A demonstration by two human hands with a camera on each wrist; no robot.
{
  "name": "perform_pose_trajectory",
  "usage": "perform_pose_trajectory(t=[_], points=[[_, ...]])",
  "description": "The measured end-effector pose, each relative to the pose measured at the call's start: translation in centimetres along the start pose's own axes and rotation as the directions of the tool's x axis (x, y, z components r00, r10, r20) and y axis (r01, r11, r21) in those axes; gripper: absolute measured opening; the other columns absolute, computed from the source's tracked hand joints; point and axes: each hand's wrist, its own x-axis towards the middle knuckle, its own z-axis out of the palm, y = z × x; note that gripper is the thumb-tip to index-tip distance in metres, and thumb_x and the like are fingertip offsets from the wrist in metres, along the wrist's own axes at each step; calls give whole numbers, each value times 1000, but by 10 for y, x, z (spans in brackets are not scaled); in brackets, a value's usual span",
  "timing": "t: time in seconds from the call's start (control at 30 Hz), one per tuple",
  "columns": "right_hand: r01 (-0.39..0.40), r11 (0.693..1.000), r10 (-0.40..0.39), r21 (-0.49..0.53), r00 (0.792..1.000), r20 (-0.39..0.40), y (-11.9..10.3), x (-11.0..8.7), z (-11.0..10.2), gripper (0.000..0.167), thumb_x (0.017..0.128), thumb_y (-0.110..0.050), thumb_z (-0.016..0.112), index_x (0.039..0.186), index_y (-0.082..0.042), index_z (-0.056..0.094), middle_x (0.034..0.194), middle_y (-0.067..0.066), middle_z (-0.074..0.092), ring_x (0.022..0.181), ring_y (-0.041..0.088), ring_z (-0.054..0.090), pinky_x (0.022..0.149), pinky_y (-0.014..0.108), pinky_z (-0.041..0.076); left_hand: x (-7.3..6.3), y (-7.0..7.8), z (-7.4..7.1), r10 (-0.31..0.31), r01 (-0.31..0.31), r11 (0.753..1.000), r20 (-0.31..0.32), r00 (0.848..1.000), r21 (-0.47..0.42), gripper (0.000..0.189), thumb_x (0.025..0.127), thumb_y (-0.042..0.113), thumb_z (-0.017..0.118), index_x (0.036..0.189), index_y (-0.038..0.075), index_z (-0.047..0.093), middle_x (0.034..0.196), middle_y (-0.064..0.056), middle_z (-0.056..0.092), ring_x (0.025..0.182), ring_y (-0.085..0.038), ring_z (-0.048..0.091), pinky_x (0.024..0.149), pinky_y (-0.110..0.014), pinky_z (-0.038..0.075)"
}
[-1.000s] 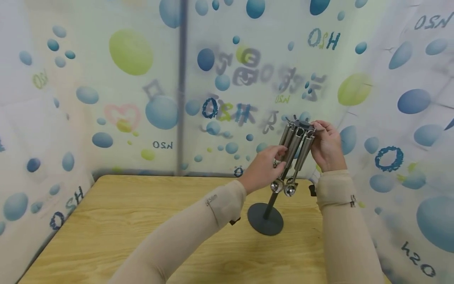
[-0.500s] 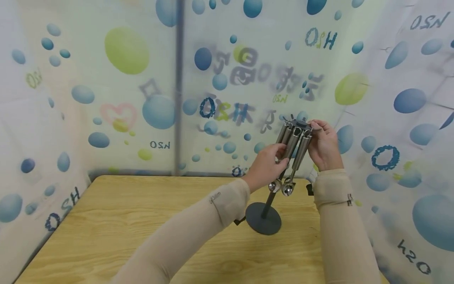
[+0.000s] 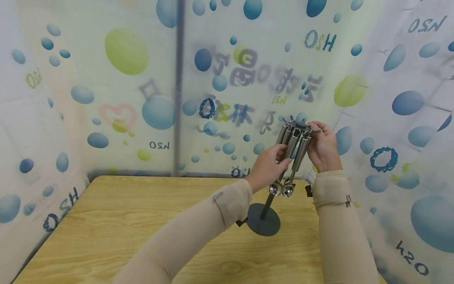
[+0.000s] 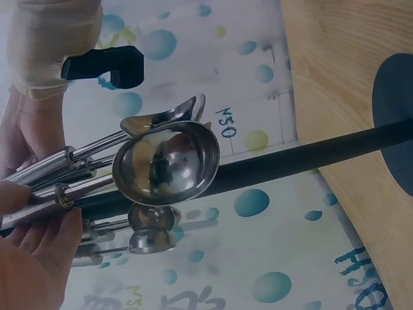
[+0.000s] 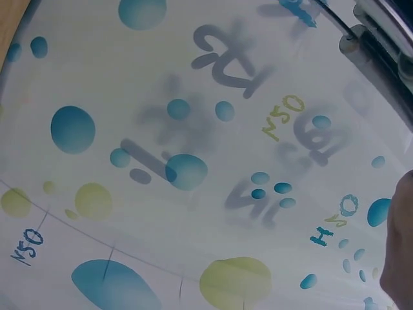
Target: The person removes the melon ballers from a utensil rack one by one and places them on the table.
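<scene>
A dark stand with a round base (image 3: 263,220) and a single pole (image 4: 290,158) stands on the table, slanting in the head view. Several shiny metal utensils hang by loops from its hooked top (image 3: 299,125). My left hand (image 3: 267,165) grips the handle of a metal ladle, whose deep round bowl (image 4: 168,163) faces the left wrist camera. Up at the stand's top, my right hand (image 3: 323,144) pinches a hook between thumb and fingers. More utensils with small bowls (image 4: 151,240) hang behind the pole. In the right wrist view, only a hand's edge (image 5: 400,245) and metal handles (image 5: 381,45) show.
The wooden table (image 3: 142,221) spreads left and in front of the stand. Behind it and on both sides hang pale curtains (image 3: 227,79) with blue and green ovals. A dark wrist mount (image 4: 106,66) sits on the right sleeve.
My left hand has shifted slightly right along the ladle handle's side of the stand, and the ladle bowl hangs a little lower. My right hand stays at the top. The head view has moved slightly.
</scene>
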Motion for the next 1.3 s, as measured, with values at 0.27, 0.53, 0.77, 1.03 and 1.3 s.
perform_pose_trajectory(t=[0.27, 0.53, 0.77, 1.03, 1.3], points=[[35, 999, -33, -37, 999, 41, 3, -2, -4, 7, 101, 1, 57, 96, 3, 60, 85, 9, 67, 74, 15, 62, 67, 23, 51, 1, 1, -2, -3, 3, 1000, -9, 1000, -10, 41, 101, 17, 65, 140, 7, 57, 111, -3, 71, 94, -7, 67, 78, -21, 54], [25, 999, -24, -38, 999, 34, 3, -2, -2, 15, 103, 2, 53, 92, 1, 63, 83, 8, 68, 72, 14, 62, 66, 23, 51, -3, 5, -8, 15, -15, 999, -7, 1000, -47, 40, 99, 16, 68, 137, 7, 60, 104, -1, 72, 87, -4, 66, 74, -21, 54], [30, 999, -29, -43, 999, 31, 3, -3, -2, 9, 101, 0, 58, 94, 1, 62, 85, 8, 68, 73, 14, 62, 66, 22, 51, -6, 7, -14, 22, -23, 999, -9, 1000, -29, 42, 99, 18, 69, 139, 7, 59, 104, 1, 70, 88, -3, 65, 76, -21, 54], [25, 999, -24, -41, 1000, 13, 3, -3, -3, 7, 100, -1, 60, 94, 1, 61, 84, 7, 67, 73, 14, 61, 66, 22, 50, -10, 11, -19, 9, -9, 999, -11, 1000, -50, 44, 98, 19, 70, 139, 7, 59, 110, 0, 71, 90, -3, 65, 78, -21, 54], [-1, 1000, 2, -23, 1000, 22, 1, -3, -2, 9, 102, -1, 57, 94, 1, 61, 85, 7, 67, 71, 14, 61, 65, 22, 51, -15, 4, -27, -39, 35, 996, -45, 998, -78, 40, 97, 17, 72, 136, 10, 62, 114, 0, 69, 96, -7, 67, 79, -24, 56]])
